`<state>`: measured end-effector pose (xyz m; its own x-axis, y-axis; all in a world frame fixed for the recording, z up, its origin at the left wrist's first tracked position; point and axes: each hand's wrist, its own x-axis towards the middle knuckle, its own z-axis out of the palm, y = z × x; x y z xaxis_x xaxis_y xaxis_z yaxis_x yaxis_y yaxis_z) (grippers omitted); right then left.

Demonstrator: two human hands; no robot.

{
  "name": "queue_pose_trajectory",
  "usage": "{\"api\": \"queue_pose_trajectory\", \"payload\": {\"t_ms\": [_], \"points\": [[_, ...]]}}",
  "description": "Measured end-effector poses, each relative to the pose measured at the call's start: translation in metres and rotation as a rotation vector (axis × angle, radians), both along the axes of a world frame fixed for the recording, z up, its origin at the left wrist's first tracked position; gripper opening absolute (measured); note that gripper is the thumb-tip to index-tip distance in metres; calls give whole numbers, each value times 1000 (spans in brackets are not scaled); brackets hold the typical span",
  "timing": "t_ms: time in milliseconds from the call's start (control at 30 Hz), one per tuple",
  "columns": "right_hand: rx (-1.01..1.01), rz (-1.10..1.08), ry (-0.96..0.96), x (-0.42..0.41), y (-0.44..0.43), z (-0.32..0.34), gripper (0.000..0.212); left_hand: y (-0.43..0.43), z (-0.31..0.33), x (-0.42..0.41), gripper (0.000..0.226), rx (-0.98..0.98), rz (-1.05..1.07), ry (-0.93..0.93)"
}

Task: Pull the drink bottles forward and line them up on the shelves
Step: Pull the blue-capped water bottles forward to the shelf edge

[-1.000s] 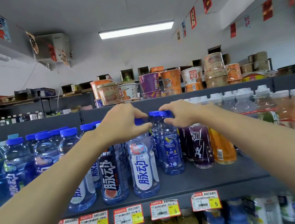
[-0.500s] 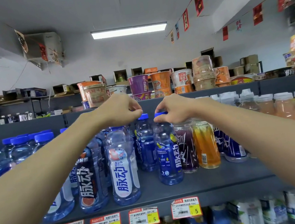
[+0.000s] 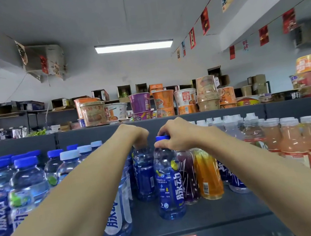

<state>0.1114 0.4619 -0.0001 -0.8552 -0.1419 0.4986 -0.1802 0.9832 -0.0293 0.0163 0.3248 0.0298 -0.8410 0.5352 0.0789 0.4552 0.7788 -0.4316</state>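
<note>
Seen from the head camera, the person's right hand (image 3: 180,134) pinches the blue cap of the front blue bottle (image 3: 168,183), which stands upright near the front edge of the grey shelf (image 3: 218,214), right up against a purple bottle (image 3: 188,176). The left hand (image 3: 134,134) has its fingers curled down over the top of the rear blue bottle (image 3: 144,173), which stands just behind and to the left, its cap hidden under the hand.

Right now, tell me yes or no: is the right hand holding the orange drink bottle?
No, the right hand pinches the blue-capped bottle at its neck; the orange drink bottle stands farther right.
</note>
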Motion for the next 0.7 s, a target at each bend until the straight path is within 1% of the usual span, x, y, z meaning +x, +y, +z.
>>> {"api": "queue_pose_trajectory", "payload": {"t_ms": [133, 267, 433, 467, 567, 700], "points": [[1, -7, 4, -2, -2, 0, 49, 2, 2, 2, 48, 67, -43, 35], [-8, -10, 4, -1, -2, 0, 44, 4, 2, 4, 32, 28, -83, 87], [-2, -6, 15, 0, -2, 1, 45, 1, 5, 10, 22, 18, -60, 95], [0, -4, 18, 0, -3, 1, 45, -1, 6, 10, 22, 23, -52, 96], [4, 3, 29, 1, -2, 1, 45, -5, 6, 10, 38, 47, -39, 105], [2, 15, 28, 0, 0, 1, 48, -6, 5, 10, 50, 86, -29, 81]]}}
